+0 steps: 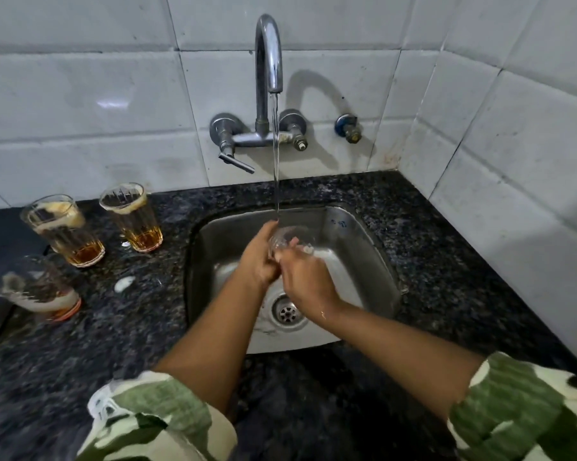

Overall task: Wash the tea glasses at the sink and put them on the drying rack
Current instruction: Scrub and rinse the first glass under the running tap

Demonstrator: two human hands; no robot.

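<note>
Over the steel sink (363,234) both hands hold one clear tea glass (288,239) under the running tap (268,54). My left hand (258,257) grips the glass from the left. From the right, my right hand (305,277) curls its fingers around it. The glass is mostly hidden by the fingers. On the counter to the left stand two glasses with amber tea at the bottom, one nearer the wall (132,217) and one further left (64,229). A third glass (37,287) sits at the left edge, blurred.
Black speckled granite counter (446,261) surrounds the sink. White tiled walls rise behind and to the right. A lever handle (235,161) and a small valve (348,128) stick out of the wall. A blob of foam (124,283) lies on the counter. The drain (287,311) lies under my wrists.
</note>
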